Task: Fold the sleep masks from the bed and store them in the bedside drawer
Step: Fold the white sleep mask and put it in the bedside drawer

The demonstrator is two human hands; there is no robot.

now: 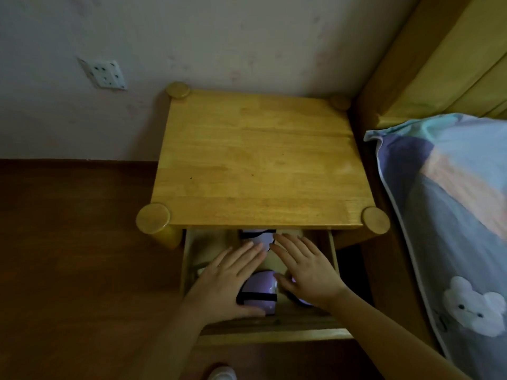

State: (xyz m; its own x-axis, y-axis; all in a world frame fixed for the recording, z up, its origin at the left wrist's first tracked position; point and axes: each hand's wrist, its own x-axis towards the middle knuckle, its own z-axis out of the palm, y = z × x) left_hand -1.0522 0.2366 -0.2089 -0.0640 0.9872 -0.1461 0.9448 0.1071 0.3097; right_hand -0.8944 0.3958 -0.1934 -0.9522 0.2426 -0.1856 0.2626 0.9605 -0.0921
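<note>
A person's left hand [225, 281], fingers spread and laid flat, presses palm-down inside the pulled-out pale wooden drawer [274, 335] of a honey-coloured wooden bedside table [258, 163], its fingertips touching a lilac sleep mask with a black strap [257, 237] at the back of the drawer and its thumb lying along the front of a second lilac, black-strapped mask [260, 293] near the drawer front. Beside it, the right hand [304, 270] is likewise open and flat, fingers fanned toward the rear mask, thumb touching the near mask; a sliver of purple [303, 300] shows beneath its palm, too covered to tell what it belongs to. The tabletop overhangs the back of the drawer, hiding the rest of the rear mask. At right, a pastel patchwork pillow with a white bear [450, 215] lies on the bed, cut off by the frame edge. A white wall socket [105, 74] sits on the pale wall at left.
</note>
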